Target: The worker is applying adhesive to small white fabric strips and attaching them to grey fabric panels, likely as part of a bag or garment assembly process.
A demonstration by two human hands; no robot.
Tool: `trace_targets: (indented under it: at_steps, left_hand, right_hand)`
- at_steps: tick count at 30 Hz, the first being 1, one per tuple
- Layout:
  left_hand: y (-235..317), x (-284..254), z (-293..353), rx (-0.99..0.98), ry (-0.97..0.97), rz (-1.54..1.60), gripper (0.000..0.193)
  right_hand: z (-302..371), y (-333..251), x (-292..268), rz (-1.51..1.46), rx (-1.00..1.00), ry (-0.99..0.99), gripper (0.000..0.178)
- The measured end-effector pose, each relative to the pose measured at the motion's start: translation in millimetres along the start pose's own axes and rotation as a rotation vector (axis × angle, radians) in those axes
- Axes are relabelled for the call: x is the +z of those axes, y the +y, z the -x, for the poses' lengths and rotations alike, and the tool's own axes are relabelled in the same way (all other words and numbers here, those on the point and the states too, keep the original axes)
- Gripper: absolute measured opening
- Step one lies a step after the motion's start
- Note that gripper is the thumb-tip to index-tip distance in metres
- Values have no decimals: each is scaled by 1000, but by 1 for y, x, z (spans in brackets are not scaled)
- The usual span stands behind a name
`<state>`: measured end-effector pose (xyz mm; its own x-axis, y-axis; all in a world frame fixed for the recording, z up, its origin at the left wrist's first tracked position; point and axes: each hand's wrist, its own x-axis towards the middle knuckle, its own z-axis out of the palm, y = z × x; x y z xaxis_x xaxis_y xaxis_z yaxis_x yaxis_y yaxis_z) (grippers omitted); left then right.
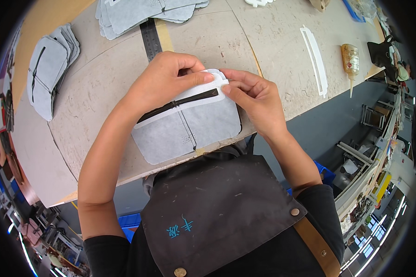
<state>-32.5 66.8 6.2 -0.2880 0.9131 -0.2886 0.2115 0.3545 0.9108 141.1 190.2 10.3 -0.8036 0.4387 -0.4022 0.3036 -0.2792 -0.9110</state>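
Observation:
A light grey panel (166,137) lies at the table's near edge, with a long dark slot across it and a thin dark line running from the slot to its near edge. Along its far side sits a white slotted strip (223,96), framing the dark slot. My left hand (164,78) pinches the strip and panel edge near the right end, its thumb on top. Close beside it, my right hand (261,99) grips the strip's right end between thumb and fingers. The fingers under the edge are partly hidden.
Stacks of similar grey panels lie at left (46,69) and far centre (134,16). A dark ruler (150,39) points away behind my left hand. On the right are another white slotted strip (315,62) and a nozzle bottle (350,60) overhanging the table edge.

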Motion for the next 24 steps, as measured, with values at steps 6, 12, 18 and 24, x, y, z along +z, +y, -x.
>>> trace_targets:
  at_steps: [6, 12, 18, 24]
  left_hand:
    - [2, 3, -1, 19, 23, -5, 23]
    - [0, 5, -1, 49, 69, -46, 23]
    - [-17, 22, 7, 401, 447, -491, 20]
    - [-21, 56, 52, 411, 165, -809, 67]
  right_hand:
    - [-1, 3, -1, 26, 9, -12, 32]
    - [-3, 3, 0, 56, -6, 12, 31]
    - [-4, 21, -5, 696, -551, 130, 34]
    - [1, 33, -16, 1110, -885, 36, 41]
